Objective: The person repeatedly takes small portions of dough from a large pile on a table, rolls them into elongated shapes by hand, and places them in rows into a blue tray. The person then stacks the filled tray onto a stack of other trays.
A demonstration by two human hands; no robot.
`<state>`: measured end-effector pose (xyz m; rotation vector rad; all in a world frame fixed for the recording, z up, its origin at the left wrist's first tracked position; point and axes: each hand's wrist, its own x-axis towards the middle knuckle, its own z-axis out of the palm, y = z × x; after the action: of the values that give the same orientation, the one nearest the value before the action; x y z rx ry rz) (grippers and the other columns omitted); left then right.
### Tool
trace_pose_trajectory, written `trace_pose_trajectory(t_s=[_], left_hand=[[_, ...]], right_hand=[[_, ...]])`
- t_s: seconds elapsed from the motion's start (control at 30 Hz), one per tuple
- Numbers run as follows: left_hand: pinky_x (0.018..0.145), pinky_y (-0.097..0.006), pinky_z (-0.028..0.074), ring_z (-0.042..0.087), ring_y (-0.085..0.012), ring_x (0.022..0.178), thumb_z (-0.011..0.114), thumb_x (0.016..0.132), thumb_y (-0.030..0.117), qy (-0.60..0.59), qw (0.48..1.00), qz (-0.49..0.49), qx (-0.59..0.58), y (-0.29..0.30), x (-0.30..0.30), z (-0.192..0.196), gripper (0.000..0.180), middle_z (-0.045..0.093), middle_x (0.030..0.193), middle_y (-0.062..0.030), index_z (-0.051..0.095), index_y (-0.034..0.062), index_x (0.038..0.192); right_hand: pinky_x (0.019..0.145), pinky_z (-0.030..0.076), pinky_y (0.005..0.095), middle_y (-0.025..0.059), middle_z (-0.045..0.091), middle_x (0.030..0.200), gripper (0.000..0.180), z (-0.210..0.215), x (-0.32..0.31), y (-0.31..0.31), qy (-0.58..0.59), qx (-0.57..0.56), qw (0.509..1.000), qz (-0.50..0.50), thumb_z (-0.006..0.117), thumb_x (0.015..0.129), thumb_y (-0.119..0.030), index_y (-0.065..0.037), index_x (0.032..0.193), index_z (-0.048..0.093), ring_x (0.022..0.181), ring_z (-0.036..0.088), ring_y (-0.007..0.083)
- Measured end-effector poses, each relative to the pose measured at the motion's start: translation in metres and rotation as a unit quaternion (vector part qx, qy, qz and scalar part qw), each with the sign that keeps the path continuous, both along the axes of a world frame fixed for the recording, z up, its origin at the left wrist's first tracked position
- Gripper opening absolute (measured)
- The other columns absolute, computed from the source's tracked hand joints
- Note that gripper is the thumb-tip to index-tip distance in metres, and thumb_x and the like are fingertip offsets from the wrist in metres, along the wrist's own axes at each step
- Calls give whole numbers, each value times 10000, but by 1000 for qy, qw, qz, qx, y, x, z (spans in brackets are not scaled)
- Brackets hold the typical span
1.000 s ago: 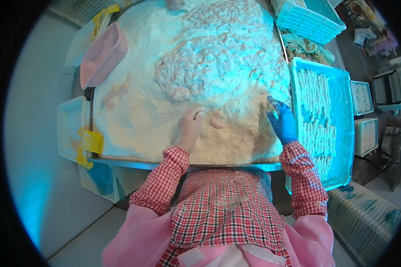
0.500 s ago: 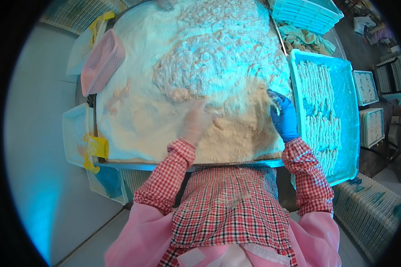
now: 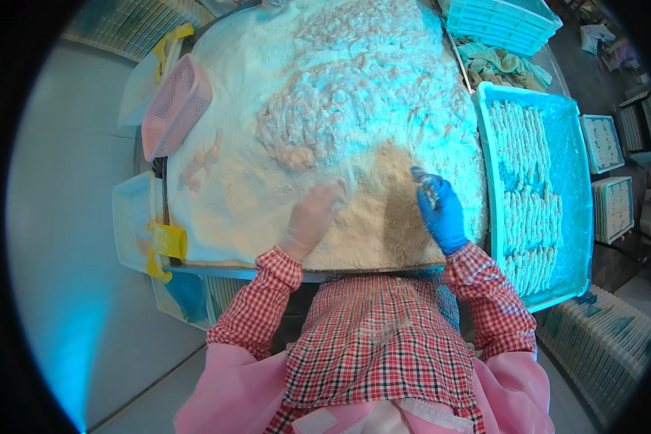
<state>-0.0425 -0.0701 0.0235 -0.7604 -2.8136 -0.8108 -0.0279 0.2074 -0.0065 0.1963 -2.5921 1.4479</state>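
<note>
A large heap of pale, wet-looking raw meat strips (image 3: 354, 101) lies on a flour-covered table (image 3: 224, 231). My left hand (image 3: 312, 220) is over the flour just in front of the heap. Its fingers are drawn together, with a whitish blur at the tips; what they hold is unclear. On the right, my right hand (image 3: 443, 217) in a blue glove is curled around a flour-coated strip (image 3: 429, 191), above a darker patch of flour. Beside the table's right edge stands a light-blue tray (image 3: 577, 217) holding rows of coated strips (image 3: 522, 145).
A pink perforated basket (image 3: 177, 108) sits at the table's left edge, with small meat pieces (image 3: 200, 168) nearby. Farther down that side are a white bin (image 3: 132, 217) and a yellow item (image 3: 170, 241). Stacked crates (image 3: 503, 22) and a cloth (image 3: 503, 66) are at the far right.
My right hand has moved left, away from the tray and over the flour, with the strip still in its fingers. My left hand has shifted slightly left and nearer, its fingers drawn together.
</note>
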Motion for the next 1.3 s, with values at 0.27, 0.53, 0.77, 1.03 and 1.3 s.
trace_pose_trajectory(t_s=[0.27, 0.53, 0.77, 1.03, 1.3], left_hand=[[979, -363, 447, 529, -316, 1173, 563, 857, 168, -295, 940, 162, -62, -4, 30, -40, 462, 536, 1304, -139, 500, 56, 1301], [1001, -400, 404, 495, -356, 1188, 548, 872, 152, -406, 836, 258, 263, 13, 23, -42, 457, 521, 1285, -197, 490, 21, 1306], [884, -438, 453, 543, -371, 1036, 520, 855, 85, -132, 983, 127, -11, 19, 30, -55, 416, 554, 1169, -212, 505, 23, 1266], [925, -476, 400, 490, -389, 1065, 593, 824, 142, -60, 995, 75, 17, 70, 64, -46, 525, 515, 1213, -218, 461, -9, 1310], [1146, -414, 197, 254, -325, 1404, 312, 1002, 272, -60, 968, 27, 244, 110, 60, -26, 505, 319, 1490, -197, 365, -22, 1410]], right_hand=[[864, 479, 415, 176, 532, 1250, 617, -20, 22, -55, -18, 258, 965, 54, 661, 835, -259, -50, 1369, 435, 1054, 528, 337], [722, 483, 432, 149, 589, 1078, 478, -34, 55, -58, -44, 198, 962, 184, 616, 804, -161, -82, 1268, 535, 926, 557, 328], [701, 494, 415, 175, 613, 1007, 379, -22, 59, -66, -95, 137, 984, 53, 601, 830, -129, -63, 1203, 583, 890, 578, 353], [751, 484, 314, 39, 645, 1036, 319, -48, 39, -85, -365, -595, 702, -140, 587, 944, -285, -45, 1150, 622, 863, 585, 147], [1114, 274, 366, 112, 351, 1466, 577, 4, 39, -109, -407, -682, 607, -24, 384, 1001, -393, -52, 1458, 295, 1339, 340, 215]])
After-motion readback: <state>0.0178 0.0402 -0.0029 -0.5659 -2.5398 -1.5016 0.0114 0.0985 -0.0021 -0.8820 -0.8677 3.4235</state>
